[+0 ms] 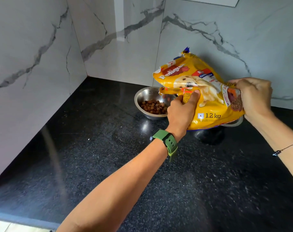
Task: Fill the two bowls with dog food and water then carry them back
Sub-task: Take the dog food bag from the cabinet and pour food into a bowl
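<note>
A yellow dog food bag [207, 113] marked 1.2 kg is held tilted above the black counter. My left hand [182, 109] grips its folded edge near the opening, and my right hand [254, 96] grips its other end. Below the bag's left end stands a steel bowl [140, 97] with brown kibble [153, 107] in its bottom. A second steel bowl [234, 123] sits under the bag; only a sliver of its rim shows at the right, and its contents are hidden.
The black speckled countertop [109, 164] runs into a corner of white marble wall panels [119, 39] at left and back. Its front edge [22, 218] lies at the lower left. A green watch [167, 141] is on my left wrist.
</note>
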`<state>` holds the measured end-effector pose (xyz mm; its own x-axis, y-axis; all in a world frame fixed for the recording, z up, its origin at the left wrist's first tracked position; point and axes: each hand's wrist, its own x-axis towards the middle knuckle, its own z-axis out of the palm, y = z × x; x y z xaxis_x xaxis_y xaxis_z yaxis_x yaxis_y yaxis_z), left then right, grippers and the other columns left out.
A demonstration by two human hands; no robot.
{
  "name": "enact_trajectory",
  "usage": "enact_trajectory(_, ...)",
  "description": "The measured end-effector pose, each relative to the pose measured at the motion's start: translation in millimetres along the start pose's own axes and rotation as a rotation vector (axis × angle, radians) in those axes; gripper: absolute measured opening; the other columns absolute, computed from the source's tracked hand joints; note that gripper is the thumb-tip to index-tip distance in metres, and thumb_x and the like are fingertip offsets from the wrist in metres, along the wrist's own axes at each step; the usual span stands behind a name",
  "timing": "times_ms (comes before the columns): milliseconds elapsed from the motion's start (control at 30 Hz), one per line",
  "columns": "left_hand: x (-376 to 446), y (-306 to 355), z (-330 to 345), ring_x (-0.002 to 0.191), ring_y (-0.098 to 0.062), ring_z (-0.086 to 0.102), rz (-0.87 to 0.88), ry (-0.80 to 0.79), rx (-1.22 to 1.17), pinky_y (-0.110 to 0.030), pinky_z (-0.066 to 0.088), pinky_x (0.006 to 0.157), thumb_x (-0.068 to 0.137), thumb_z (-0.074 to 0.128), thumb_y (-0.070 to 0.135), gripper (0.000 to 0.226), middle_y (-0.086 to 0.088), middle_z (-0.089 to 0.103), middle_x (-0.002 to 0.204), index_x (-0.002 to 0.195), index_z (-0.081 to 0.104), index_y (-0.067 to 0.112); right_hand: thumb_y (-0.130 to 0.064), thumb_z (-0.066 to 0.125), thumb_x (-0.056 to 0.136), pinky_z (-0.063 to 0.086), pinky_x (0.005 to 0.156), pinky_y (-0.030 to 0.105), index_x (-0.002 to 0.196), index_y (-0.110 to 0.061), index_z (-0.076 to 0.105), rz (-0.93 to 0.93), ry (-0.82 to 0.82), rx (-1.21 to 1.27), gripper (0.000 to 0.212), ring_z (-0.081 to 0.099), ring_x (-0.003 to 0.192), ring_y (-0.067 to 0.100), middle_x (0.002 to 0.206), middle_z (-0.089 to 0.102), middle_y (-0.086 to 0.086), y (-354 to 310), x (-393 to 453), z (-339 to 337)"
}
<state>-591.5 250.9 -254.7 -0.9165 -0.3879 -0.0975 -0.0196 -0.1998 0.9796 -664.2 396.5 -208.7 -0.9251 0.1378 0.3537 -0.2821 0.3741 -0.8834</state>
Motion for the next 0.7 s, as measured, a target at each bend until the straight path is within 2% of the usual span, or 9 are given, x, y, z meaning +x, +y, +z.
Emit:
enact_trajectory(133,2.4,-6.4,0.5,0.107,-0.029,0.065,-0.027,-0.006,-0.002,-0.047,0.051,0.095,0.054,0.059,0.074,0.088,-0.005,0.068,0.118,0.122,0.062,0.019,-0.016,0.047,0.074,0.057,0.077,0.045,0.096,-0.011,0.073,0.012,-0.017,0.007,0.034,0.067,0.077,0.027,0.076,0.069,0.0,2.6,-5.2,-0.2)
enact_trajectory(233,4.5,-3.5,0.8,0.107,-0.029,0.065,-0.044,-0.016,0.008,-0.047,0.051,0.095,0.05,0.059,0.077,0.096,-0.005,0.068,0.12,0.126,0.06,0.019,-0.018,0.048,0.074,0.057,0.079,0.048,0.097,-0.013,0.073,0.018,-0.009,0.01,0.035,0.068,0.08,0.029,0.079,0.069,0.003,1.8,-4.2,-0.7)
enact_trajectory(333,-0.3,3.5,-0.9,0.105,-0.028,0.066,0.04,-0.035,0.052,-0.045,0.052,0.095,0.067,0.059,0.068,0.076,-0.006,0.069,0.115,0.124,0.061,0.019,-0.018,0.047,0.076,0.057,0.08,0.047,0.098,-0.017,0.072,-0.032,0.024,0.022,0.034,0.068,0.086,0.031,0.084,0.07,0.007,-1.5,-6.0,-2.7)
enact_trajectory(433,3.7,4.5,-2.2,0.104,-0.027,0.066,0.093,-0.019,0.077,-0.044,0.052,0.095,0.079,0.06,0.057,0.06,-0.006,0.07,0.113,0.124,0.061,0.018,-0.018,0.046,0.077,0.057,0.08,0.045,0.098,-0.019,0.072,-0.082,0.034,0.019,0.033,0.068,0.087,0.029,0.083,0.07,0.0,-3.5,-5.4,-2.0)
enact_trajectory(533,6.2,6.6,-2.1,0.107,-0.029,0.064,0.021,-0.024,0.045,-0.046,0.051,0.096,0.068,0.058,0.066,0.073,-0.007,0.069,0.117,0.123,0.062,0.018,-0.026,0.048,0.068,0.056,0.079,0.049,0.074,-0.032,0.075,-0.022,0.017,-0.02,0.028,0.068,0.083,0.027,0.075,0.071,-0.001,-5.1,1.0,1.4)
enact_trajectory(567,6.5,4.4,-1.4,0.109,-0.029,0.064,-0.003,-0.02,0.034,-0.046,0.051,0.097,0.065,0.059,0.068,0.079,-0.007,0.067,0.12,0.125,0.061,0.017,-0.027,0.048,0.067,0.057,0.079,0.049,0.071,-0.033,0.074,-0.012,0.014,-0.025,0.027,0.069,0.082,0.027,0.072,0.071,-0.003,-4.7,1.8,2.3)
enact_trajectory(633,6.0,0.5,-2.4,0.111,-0.028,0.063,-0.029,-0.018,0.031,-0.046,0.05,0.097,0.056,0.057,0.074,0.094,-0.006,0.065,0.124,0.131,0.057,0.017,-0.024,0.048,0.069,0.057,0.077,0.043,0.083,-0.028,0.075,-0.005,0.007,-0.019,0.03,0.068,0.079,0.024,0.061,0.069,-0.014,-4.5,-0.6,3.2)
enact_trajectory(700,7.3,0.6,-3.5,0.11,-0.028,0.064,-0.031,-0.019,0.04,-0.046,0.051,0.097,0.056,0.057,0.074,0.094,-0.006,0.065,0.124,0.131,0.057,0.017,-0.022,0.048,0.071,0.057,0.076,0.043,0.092,-0.024,0.073,-0.007,0.008,-0.027,0.033,0.067,0.079,0.025,0.061,0.069,-0.014,-3.9,-2.4,4.3)
